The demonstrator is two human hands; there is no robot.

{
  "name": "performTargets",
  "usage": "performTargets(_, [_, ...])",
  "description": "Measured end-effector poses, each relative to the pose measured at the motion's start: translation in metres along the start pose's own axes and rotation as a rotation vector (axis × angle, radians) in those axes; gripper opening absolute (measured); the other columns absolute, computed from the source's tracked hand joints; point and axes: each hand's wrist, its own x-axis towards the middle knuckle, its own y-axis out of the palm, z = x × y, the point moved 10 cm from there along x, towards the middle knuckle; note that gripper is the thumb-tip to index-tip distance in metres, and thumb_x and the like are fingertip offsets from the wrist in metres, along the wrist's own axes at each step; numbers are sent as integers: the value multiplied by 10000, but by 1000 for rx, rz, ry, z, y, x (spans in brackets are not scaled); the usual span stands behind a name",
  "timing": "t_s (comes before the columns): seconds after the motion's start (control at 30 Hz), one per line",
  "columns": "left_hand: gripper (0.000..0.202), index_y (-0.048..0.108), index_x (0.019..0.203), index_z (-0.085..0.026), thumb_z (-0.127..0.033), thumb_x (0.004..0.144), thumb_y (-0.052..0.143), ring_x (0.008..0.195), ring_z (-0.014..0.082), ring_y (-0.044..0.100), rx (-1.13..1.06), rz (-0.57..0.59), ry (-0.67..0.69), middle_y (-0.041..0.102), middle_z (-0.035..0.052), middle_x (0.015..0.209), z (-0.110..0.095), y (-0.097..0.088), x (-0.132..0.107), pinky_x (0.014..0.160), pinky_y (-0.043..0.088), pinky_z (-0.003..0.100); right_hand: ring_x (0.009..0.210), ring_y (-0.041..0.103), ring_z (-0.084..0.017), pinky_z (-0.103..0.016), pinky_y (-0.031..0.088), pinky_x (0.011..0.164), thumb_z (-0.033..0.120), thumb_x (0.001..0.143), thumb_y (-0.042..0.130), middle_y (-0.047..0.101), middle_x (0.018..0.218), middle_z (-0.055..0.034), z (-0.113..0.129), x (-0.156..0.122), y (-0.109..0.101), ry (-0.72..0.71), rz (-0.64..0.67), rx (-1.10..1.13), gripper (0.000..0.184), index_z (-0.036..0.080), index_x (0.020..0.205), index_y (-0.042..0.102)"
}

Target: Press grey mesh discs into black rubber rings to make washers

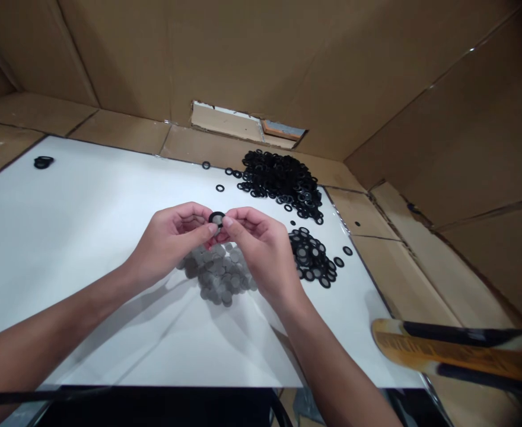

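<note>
Between my two hands is a black rubber ring with a grey mesh disc in its middle [217,219]. My left hand [172,237] pinches its left side between thumb and fingers, and my right hand [257,237] pinches its right side. Just below the hands lies a pile of loose grey discs [223,276] on the white tabletop [110,219]. To the right of my right hand sits a heap of black rings with grey centres [312,255]. A bigger mound of plain black rings [281,181] rises beyond it.
Cardboard walls [261,59] enclose the table at the back and sides, with a slot [229,121] cut in the back one. A few black rings [43,162] lie at the far left. A yellow-and-black object [457,350] juts in from the lower right.
</note>
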Motion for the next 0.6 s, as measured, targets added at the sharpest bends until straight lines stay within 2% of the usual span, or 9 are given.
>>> performTargets(0.2, [157,708,897,-164,-301,836,754,655,116,669,-17,0,13,715,-3,778,0,0,1,661,553,231,655,670,-134,-265,573,706,344,784,784,699,703,-9,-6,-1,-1,46,-7,63,223,156,814,669])
performTargets(0.3, [164,701,910,-169,-312,844,748,666,119,673,-6,5,20,719,-2,778,0,-1,1,670,556,236,668,677,-138,-267,578,697,331,810,762,692,709,-3,3,-2,-1,-21,2,-2,190,166,815,668])
performTargets(0.47, [139,701,934,-178,-294,861,727,685,130,676,130,-26,124,715,-7,742,-12,-6,1,662,554,238,758,677,-123,-242,567,725,195,879,686,717,828,-8,40,-13,1,-421,-54,-371,3,194,880,687])
performTargets(0.6, [65,721,930,-195,-235,895,682,707,133,693,364,-167,332,734,-3,801,-33,-14,-11,668,562,244,767,672,-124,-230,550,669,105,886,652,723,860,-28,65,-40,10,-893,-141,-735,124,207,916,716])
